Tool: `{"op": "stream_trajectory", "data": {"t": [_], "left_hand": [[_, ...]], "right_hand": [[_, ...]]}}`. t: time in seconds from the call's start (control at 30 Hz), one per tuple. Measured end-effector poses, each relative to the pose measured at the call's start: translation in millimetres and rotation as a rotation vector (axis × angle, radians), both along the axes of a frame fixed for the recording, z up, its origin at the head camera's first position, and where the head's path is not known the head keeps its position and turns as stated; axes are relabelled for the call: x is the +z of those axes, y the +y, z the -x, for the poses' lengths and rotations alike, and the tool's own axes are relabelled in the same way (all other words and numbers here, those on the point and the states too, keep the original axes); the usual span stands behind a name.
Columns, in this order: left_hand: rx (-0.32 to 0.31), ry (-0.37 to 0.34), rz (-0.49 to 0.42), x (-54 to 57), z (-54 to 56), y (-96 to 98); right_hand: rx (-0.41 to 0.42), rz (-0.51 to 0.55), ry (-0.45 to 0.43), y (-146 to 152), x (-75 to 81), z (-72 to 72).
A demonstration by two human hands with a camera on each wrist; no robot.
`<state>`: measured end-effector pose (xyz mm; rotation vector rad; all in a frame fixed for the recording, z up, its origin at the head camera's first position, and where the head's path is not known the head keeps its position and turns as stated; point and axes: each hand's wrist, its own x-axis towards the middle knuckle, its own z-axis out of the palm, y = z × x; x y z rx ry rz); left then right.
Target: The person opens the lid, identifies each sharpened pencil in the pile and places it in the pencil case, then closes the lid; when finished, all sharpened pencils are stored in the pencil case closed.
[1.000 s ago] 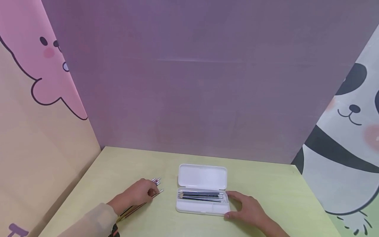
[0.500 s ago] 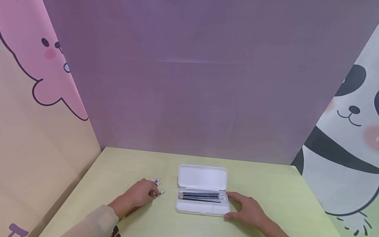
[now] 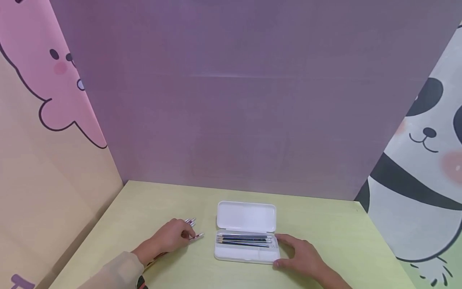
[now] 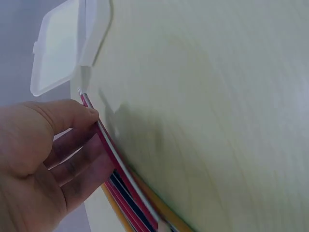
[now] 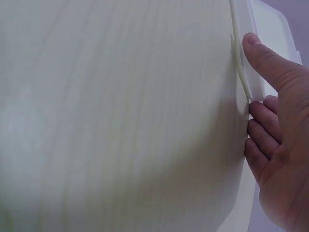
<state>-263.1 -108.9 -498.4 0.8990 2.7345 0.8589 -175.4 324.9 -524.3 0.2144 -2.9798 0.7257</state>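
Note:
My left hand [image 3: 172,236] pinches a red-and-silver striped pencil [image 4: 112,149] between thumb and fingers. Its white eraser end points toward the case in the head view. Under and behind that hand lie several more pencils [image 3: 190,222], red, dark and yellow in the left wrist view; the hand hides much of them. A white plastic pencil case [image 3: 236,253] lies with its lid [image 3: 247,216] raised back, and several dark blue pencils [image 3: 243,240] rest in its rear compartment. My right hand [image 3: 301,255] holds the case's right end, thumb at the front corner and fingers at the back.
The pale yellow table [image 3: 325,220] carries everything. A purple panel [image 3: 231,120] stands along its back edge. Side walls bear a pink cartoon animal [image 3: 39,60] and a panda [image 3: 429,160].
My left hand has shifted slightly right, and the pencil's eraser end has slid a little toward the case. My right hand and the case stay put.

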Motion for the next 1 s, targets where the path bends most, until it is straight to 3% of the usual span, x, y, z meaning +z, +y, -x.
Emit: {"op": "stream_trajectory", "data": {"t": [0.2,0.4,0.7,1.0], "left_hand": [[-0.01,-0.01,-0.03,12.0,6.5,10.6],[-0.053,-0.029,-0.06,24.6,15.2,36.2],[-0.139,-0.056,-0.109,25.6,24.5,93.1],[-0.208,-0.108,-0.192,21.7,25.4,144.1]], "right_hand": [[-0.01,-0.003,-0.008,0,1.5,-0.7],[-0.014,0.007,0.005,1,-1.8,1.2],[-0.012,0.005,0.007,2,-4.6,3.1],[-0.024,0.019,-0.021,-1,-1.2,0.7]]}}
